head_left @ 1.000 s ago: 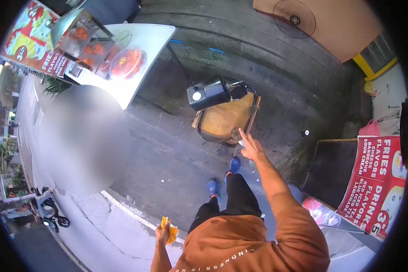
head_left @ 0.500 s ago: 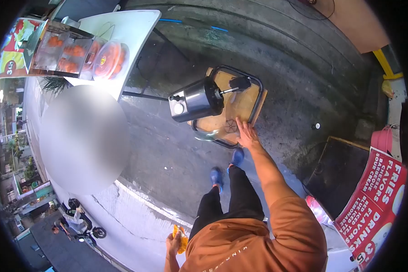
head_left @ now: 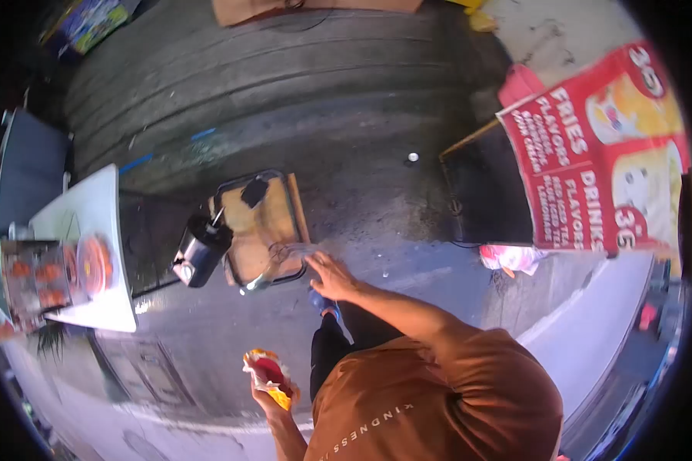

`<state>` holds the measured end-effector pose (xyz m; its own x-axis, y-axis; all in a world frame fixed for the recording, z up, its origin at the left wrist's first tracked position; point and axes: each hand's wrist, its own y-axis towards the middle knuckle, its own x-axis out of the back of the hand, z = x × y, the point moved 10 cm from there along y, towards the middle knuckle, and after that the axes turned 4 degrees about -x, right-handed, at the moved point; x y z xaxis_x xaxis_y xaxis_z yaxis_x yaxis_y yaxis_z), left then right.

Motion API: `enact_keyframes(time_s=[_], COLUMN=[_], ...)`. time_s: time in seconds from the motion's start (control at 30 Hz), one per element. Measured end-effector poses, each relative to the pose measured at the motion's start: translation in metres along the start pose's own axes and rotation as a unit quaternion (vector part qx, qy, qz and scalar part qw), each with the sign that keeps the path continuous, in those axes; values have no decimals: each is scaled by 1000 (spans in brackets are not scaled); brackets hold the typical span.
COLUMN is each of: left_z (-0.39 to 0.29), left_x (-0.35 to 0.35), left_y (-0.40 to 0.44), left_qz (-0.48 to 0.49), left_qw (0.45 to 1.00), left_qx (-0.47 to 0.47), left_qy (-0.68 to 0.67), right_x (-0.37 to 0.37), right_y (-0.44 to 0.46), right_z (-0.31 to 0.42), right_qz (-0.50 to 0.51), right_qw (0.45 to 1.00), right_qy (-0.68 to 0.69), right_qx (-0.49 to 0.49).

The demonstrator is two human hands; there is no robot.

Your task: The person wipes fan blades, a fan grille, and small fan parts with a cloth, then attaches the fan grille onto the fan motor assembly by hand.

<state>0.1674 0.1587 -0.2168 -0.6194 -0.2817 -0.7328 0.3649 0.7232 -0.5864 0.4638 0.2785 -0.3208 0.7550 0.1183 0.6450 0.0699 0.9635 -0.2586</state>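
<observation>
My left hand [head_left: 270, 401] is closed around a yellow-orange wrapper [head_left: 273, 375] with white crumpled edges and red inside. My right hand [head_left: 331, 278] reaches forward, fingers stretched out, at the near right edge of a small wooden board [head_left: 250, 230] with a black tube frame. Its fingertips are beside a clear see-through container [head_left: 265, 278] lying there; whether they touch it, I cannot tell. To the left is a dark cylindrical appliance [head_left: 201, 250] with a metal shaft. A small black piece [head_left: 254, 193] rests at the board's far side.
A white table [head_left: 119, 230] at the left bears a display case [head_left: 34, 280] of orange food and a clear round tub [head_left: 94, 263]. A red fries-and-drinks banner [head_left: 561, 169] hangs at the right beside a dark panel [head_left: 488, 192]. A white cap-like object [head_left: 413, 157] lies on the floor.
My view has swung to the right, so the board and table appear further left and the banner shows more. My left hand has lifted the wrapper forward, showing its red inside.
</observation>
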Motion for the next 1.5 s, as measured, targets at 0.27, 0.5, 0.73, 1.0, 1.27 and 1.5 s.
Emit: enact_keyframes(time_s=[0.27,0.5,0.73,1.0,1.27,1.5], left_z=[67,147,183,201,235,233], left_x=[-143,-228,-235,-120,-25,-109], left_y=[127,155,218,220,178,313], left_qz=[96,177,-19,-98,-317,-197], left_qw=[994,656,856,756,821,859], left_qx=[24,-189,-92,1,44,-37], left_qy=[43,710,508,647,473,471], right_x=[54,113,214,345,429,502], right_y=[-116,-112,-91,-90,38,175], right_z=[47,10,-132,-289,-338,-366], right_qz=[167,41,71,11,-97,-89], right_qw=[826,709,835,843,904,994], right_qy=[504,689,521,479,356,10], right_qx=[-191,-147,-162,-244,-217,-61])
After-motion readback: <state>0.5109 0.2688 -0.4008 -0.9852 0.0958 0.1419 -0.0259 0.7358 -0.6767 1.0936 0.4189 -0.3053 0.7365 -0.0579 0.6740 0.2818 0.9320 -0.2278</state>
